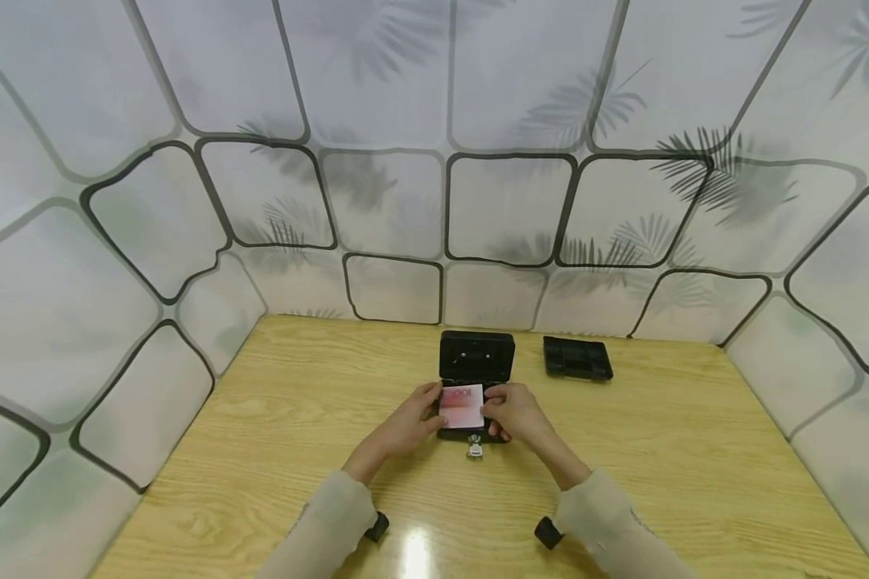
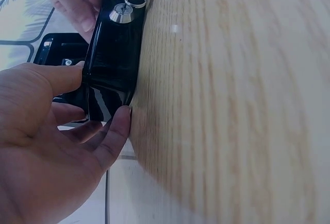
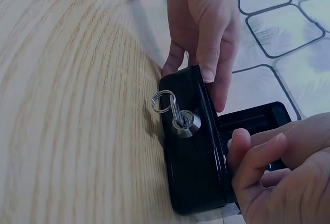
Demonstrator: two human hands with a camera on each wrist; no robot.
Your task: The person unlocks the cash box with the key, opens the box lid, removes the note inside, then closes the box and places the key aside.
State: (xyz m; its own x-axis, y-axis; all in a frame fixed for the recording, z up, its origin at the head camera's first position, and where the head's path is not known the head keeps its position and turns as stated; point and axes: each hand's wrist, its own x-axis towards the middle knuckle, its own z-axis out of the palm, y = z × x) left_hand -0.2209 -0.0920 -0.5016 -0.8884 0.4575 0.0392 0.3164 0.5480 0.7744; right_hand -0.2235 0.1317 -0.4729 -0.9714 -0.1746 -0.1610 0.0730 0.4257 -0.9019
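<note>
Hands [image 1: 404, 425] at black box [image 2: 116, 49], pink note [image 1: 461, 408] | wood-grain tabletop [image 1: 261, 450] | palm-patterned walls [image 1: 503, 209]

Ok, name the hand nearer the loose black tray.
Right. The right hand is left of the black tray, on the person's side; the left hand, farther left, across the open box.

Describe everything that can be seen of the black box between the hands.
The black box is rectangular, with rounded corners and glossy walls that look like painted metal. It sits upright on the wooden table, its lid open at the far side. A silvery round lock on the front wall holds a key with a ring. A pink note covers much of the opening. The left hand grips one end.
</note>
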